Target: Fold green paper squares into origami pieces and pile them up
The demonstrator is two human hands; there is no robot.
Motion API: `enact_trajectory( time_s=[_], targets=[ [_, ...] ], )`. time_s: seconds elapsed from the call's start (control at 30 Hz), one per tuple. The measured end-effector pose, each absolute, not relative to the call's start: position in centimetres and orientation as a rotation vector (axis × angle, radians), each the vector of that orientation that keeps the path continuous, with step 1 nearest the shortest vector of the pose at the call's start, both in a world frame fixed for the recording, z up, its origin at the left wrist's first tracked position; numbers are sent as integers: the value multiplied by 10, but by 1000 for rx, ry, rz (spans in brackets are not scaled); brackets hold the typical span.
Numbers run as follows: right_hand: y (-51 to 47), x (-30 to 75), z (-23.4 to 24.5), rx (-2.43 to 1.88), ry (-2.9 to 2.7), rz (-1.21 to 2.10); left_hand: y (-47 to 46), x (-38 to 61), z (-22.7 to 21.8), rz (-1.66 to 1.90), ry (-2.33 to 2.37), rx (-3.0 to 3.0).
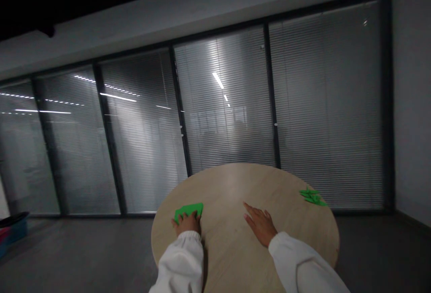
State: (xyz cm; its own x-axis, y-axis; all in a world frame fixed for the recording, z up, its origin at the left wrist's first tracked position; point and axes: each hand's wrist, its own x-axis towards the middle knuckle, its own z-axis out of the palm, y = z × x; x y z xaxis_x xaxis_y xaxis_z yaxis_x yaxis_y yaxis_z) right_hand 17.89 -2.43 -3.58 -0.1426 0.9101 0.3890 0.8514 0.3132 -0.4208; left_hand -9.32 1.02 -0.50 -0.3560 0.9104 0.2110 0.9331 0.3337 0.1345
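Observation:
A round light-wood table (229, 185) fills the lower middle of the view. My left hand (186, 222) rests near its left edge, with the fingers over a flat piece of bright green folded paper (188, 210). My right hand (260, 225) lies on the bare wood with its fingers spread and touches nothing else. A small heap of green folded paper pieces (312, 196) sits near the table's right edge, beyond and to the right of my right hand. White sleeves cover both forearms.
Beyond the table stands a glass wall with grey blinds (225, 113) in dark frames. A grey floor surrounds the table. At the far left, a blue bin (13, 232) holds something pink.

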Motion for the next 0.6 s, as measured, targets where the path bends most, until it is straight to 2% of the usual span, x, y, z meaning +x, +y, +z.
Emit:
enact_trajectory(
  time_s=[0.37, 0.47, 0.6],
  targets=[
    [-26, 179, -34, -1541, -1987, 162, 7, -94, 3, -595, -2335, -1769],
    [-22, 179, -37, -1508, -1966, 156, 10, -92, 8, -867, -2293, -1840],
    [-15, 180, -41, -1363, -1948, 91, 16, -84, 12, -1442, -2212, -2028]
  ],
)
